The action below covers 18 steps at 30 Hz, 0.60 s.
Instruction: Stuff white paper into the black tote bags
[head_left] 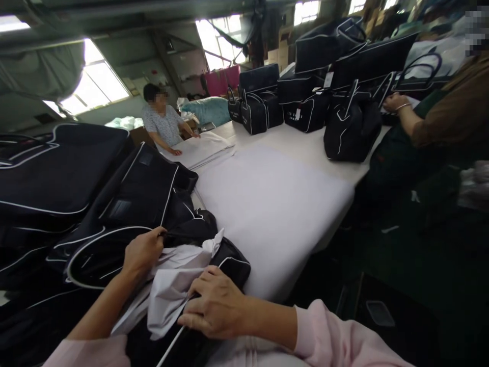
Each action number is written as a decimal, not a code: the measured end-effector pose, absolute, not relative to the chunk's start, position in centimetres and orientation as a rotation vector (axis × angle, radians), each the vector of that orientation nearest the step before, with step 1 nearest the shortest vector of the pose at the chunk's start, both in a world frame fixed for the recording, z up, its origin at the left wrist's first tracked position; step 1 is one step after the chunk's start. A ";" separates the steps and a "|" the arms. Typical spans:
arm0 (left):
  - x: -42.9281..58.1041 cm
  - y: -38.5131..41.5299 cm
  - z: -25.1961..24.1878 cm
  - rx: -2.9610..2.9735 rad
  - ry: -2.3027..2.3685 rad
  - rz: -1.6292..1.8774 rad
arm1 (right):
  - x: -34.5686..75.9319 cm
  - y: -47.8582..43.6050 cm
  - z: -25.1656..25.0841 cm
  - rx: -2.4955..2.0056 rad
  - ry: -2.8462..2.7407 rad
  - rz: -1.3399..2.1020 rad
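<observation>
A black duffel bag (148, 188) with white piping lies in front of me, its mouth spread apart. Crumpled white paper (173, 283) bulges out of the opening between my hands. My left hand (143, 250) is closed on the far edge of the mouth, close to the bag's looped handle. With bent fingers, my right hand (216, 303) grips the near edge, where white piping runs out below it. Both sets of fingertips are partly hidden by the fabric and paper.
More black bags (57, 168) are piled at left. A white-covered table (271, 193) stretches ahead, with finished-looking black bags (305, 102) at its far end. A person (164, 117) handles white sheets (206, 148) across the table. Another person (443, 112) stands at right beside an upright bag (353, 127).
</observation>
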<state>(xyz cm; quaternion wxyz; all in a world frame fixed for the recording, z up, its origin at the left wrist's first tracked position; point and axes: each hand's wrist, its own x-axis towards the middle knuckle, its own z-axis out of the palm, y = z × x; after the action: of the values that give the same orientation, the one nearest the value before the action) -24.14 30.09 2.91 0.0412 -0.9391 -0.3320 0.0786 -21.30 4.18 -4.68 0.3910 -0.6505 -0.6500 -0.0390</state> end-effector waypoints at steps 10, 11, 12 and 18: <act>-22.7 26.5 3.6 -2.926 -1.037 0.055 | -10.9 4.1 -5.4 -1.791 -1.559 -0.370; -22.7 26.3 3.4 -2.922 -1.046 0.081 | -10.5 4.0 -4.9 -1.846 -1.571 -0.289; -22.7 26.1 3.2 -2.913 -1.043 0.090 | -10.2 4.0 -4.3 -1.896 -1.586 -0.217; -21.8 21.9 1.8 -3.014 -0.315 -0.456 | -6.0 4.9 -1.9 -2.164 -1.756 0.281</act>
<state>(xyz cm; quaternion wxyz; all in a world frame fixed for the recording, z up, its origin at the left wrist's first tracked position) -21.84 21.89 1.76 0.0384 -0.9828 -0.1027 -0.1487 -5.99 4.91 -1.89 0.1695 -0.7615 -0.6177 0.0988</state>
